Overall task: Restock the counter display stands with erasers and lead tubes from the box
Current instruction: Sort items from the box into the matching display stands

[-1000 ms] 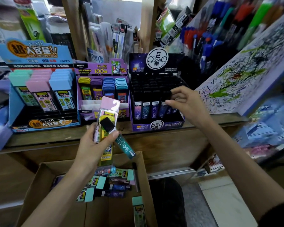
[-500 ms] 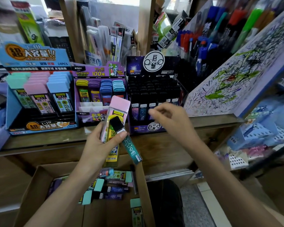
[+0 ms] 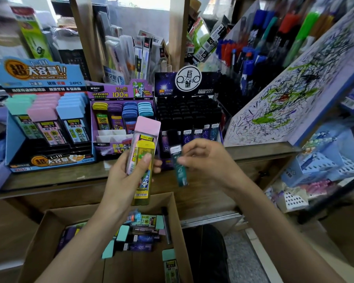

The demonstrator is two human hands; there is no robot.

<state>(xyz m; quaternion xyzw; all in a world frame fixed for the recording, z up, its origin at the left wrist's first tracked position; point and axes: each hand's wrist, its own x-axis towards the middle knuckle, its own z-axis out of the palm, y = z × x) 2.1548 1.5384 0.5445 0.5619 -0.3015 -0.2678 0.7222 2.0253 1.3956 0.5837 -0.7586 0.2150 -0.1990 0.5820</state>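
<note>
Standing on the wooden counter (image 3: 253,152) are three displays: blue stand (image 3: 49,160) left, purple stand (image 3: 119,92) middle, black stand (image 3: 188,111) right. Cardboard box (image 3: 49,221) below the counter edge holds loose lead tubes. Left hand (image 3: 121,180) grips a pink-capped tube (image 3: 147,127) and a yellow tube (image 3: 143,188) together above the box. Right hand (image 3: 208,160) pinches a teal tube (image 3: 179,172) just beside them, before the black stand.

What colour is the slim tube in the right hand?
Dark teal: the tube pinched by the right hand, best in the head view.
</note>
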